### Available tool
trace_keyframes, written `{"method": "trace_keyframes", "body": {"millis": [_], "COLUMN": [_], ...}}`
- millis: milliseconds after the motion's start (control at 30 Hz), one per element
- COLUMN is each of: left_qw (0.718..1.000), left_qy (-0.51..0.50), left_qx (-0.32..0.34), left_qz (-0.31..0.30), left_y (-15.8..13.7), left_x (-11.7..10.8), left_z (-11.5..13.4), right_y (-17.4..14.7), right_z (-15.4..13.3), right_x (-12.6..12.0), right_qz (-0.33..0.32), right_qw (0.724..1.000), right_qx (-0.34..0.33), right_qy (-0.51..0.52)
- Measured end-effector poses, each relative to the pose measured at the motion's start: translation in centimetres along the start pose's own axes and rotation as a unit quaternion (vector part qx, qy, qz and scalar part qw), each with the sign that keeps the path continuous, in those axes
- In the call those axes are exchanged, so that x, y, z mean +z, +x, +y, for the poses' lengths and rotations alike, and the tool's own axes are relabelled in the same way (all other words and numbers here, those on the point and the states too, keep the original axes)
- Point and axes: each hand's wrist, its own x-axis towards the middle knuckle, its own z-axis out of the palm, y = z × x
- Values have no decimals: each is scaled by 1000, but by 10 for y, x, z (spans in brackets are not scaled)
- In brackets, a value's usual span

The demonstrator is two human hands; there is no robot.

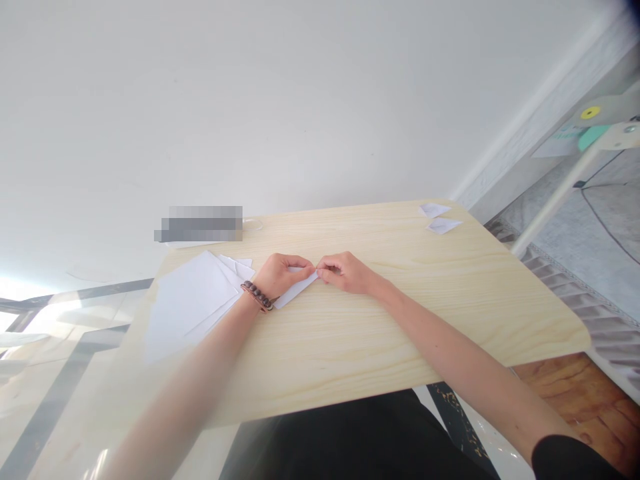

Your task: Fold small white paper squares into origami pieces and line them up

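Both of my hands meet over the middle of the wooden table, pinching one folded piece of white paper [299, 289]. My left hand [281, 273], with a dark beaded bracelet [257, 295] at the wrist, grips the paper from the left and covers part of it. At the paper's right tip, my right hand [344, 272] is closed with thumb and finger together. The paper slants down to the left, below my left hand. Its far side is mostly hidden by my fingers.
Loose white sheets [187, 303] lie overlapping on the table's left. Two small folded paper pieces [443, 225] rest at the far right corner of the table [425, 333]. A blurred-out object [203, 225] stands at the back left, by the wall. A white metal post [555, 190] rises beyond the right edge.
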Motion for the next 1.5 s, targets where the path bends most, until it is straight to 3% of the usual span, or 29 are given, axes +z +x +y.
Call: {"method": "trace_keyframes", "body": {"millis": [233, 433, 533, 733, 867, 1167, 1500], "left_qw": [1000, 988, 983, 986, 986, 971, 973], "left_qy": [-6, -152, -176, -131, -127, -204, -207], "left_qx": [15, 10, 16, 64, 59, 35, 41], "left_qz": [11, 29, 52, 87, 94, 123, 99], "left_y": [2, 8, 11, 13, 12, 9, 9], "left_x": [0, 3, 4, 7, 6, 6, 7], "left_z": [-2, -12, -18, -25, -22, -15, -15], "right_y": [0, -1, -1, 0, 0, -2, -3], "right_z": [-1, 11, 17, 12, 9, 7, 3], "right_x": [-1, -13, -19, -15, -10, -11, -10], "right_qz": [4, 180, 222, 173, 140, 207, 207], "right_qw": [1000, 980, 968, 980, 986, 976, 977], "right_qx": [10, 44, 70, 14, 16, 21, 17], "right_qy": [-4, -76, -90, -94, -84, -66, -53]}}
